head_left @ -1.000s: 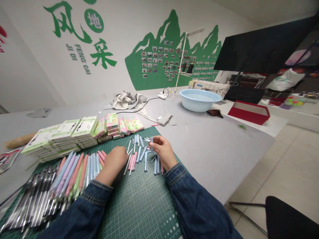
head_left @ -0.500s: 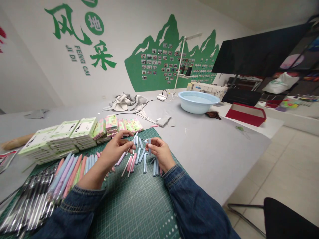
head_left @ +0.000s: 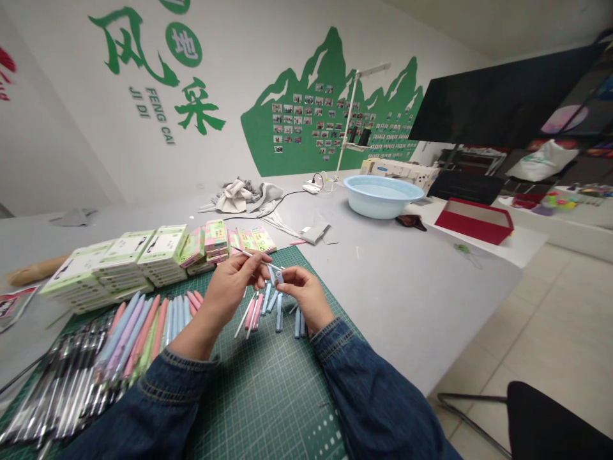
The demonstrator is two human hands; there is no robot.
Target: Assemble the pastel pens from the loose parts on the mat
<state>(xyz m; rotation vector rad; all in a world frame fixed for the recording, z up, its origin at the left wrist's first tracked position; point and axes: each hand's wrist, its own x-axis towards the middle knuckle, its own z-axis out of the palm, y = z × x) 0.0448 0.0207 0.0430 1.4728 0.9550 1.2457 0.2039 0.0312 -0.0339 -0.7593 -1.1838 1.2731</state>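
My left hand (head_left: pixel 243 273) is closed in a pinch on a thin white pen refill (head_left: pixel 247 253), which slants down towards the right. Close to the refill's right end, my right hand (head_left: pixel 306 291) grips a short light blue pen barrel (head_left: pixel 280 277) between thumb and fingers. I cannot tell whether the two touch. Below my hands, loose blue pen parts (head_left: pixel 279 318) and pink pen parts (head_left: pixel 257 313) lie on the green cutting mat (head_left: pixel 249 390). Two more white refills (head_left: pixel 244 319) rest beside the pink parts.
Coloured pen barrels (head_left: pixel 138 335) and clear-black pens (head_left: pixel 57 383) lie in rows at left. Behind them stand stacked white-green boxes (head_left: pixel 122 259) and small pink-green boxes (head_left: pixel 215 236). Farther back are crumpled cloth (head_left: pixel 237 195), a blue basin (head_left: pixel 383 201) and a red box (head_left: pixel 472 222).
My left hand has moved right, bringing a refill across to the blue barrel. My right hand has shifted slightly left and tilted the barrel's end towards the camera.
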